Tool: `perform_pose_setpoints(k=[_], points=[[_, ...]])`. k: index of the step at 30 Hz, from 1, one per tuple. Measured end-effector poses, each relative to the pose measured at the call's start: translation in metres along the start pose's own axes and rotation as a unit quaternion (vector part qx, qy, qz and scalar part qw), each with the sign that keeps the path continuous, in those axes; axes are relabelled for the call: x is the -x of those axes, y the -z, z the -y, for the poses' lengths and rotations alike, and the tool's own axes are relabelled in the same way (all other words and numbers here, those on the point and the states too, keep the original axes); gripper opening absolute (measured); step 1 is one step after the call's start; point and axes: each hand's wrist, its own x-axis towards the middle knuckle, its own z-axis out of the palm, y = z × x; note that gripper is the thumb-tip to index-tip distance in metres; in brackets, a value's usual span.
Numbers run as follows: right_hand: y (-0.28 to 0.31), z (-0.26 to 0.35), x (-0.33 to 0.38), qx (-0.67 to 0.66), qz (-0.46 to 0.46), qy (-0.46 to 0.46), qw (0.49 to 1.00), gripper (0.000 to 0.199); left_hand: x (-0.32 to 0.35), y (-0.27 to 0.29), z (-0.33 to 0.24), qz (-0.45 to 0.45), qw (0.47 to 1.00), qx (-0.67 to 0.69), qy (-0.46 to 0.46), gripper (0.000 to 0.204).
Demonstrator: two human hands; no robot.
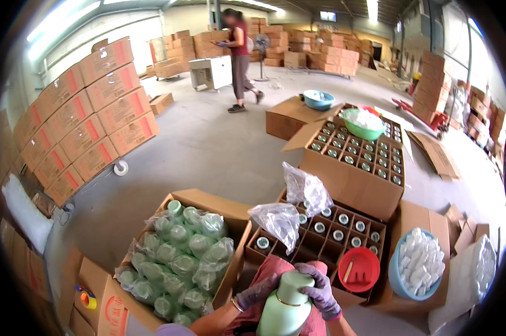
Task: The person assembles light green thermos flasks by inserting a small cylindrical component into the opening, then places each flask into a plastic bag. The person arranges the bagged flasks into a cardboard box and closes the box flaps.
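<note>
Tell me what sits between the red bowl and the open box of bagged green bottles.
In the head view, a divided carton of bottles lies between the red bowl and the box of bagged green bottles, with two crumpled clear plastic bags on top.

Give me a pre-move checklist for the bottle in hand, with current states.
1. Bottle held: ok. The pale green bottle sits between the left hand and the right hand, both gloved.
2. Cap seated: cannot tell. Both hands cover the neck area.
3. Free cell in the divided carton: ok. Empty cells show near the front edge.
4. Access to the carton: not ok. Two loose clear plastic bags lie over part of the grid.
5. Supply: ok. The open box of bagged green bottles at the left is nearly full.
6. Red bowl: ok. It rests at the carton's right corner, off the empty cells.
</note>
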Motion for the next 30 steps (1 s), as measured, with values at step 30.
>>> perform_pose_setpoints(k=[30], points=[[0.072, -0.057, -0.011, -0.114, -0.355, 0.125, 0.92, 0.041, 0.004, -0.032, -0.03, -0.144, 0.975, -0.16, 0.058, 0.073]])
